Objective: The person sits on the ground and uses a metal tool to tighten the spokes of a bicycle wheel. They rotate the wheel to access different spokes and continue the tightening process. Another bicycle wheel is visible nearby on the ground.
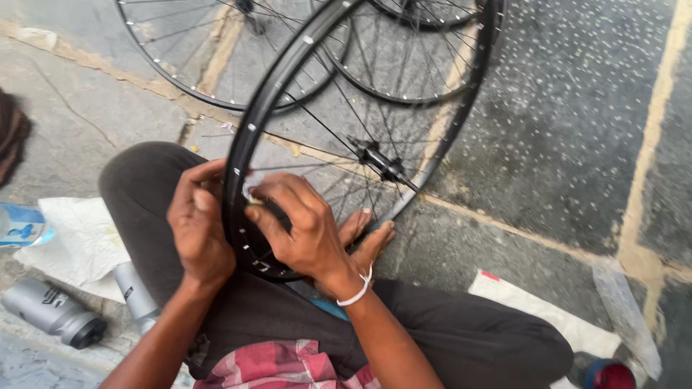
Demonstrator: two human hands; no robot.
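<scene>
Seated on the floor (562,144), left hand (198,223) grips the bicycle wheel (249,144) rim, fingers curled round it; right hand (303,223) fingers seem to pinch a spoke fitting.

The scene is seen from a single camera worn on the head, tilted steeply down and slightly forward over the lap of a seated person. The crossed legs (447,331) and both forearms are taken in at close range at the bottom, while the paved floor (577,144) fills the upper part. No second view is given.
</scene>
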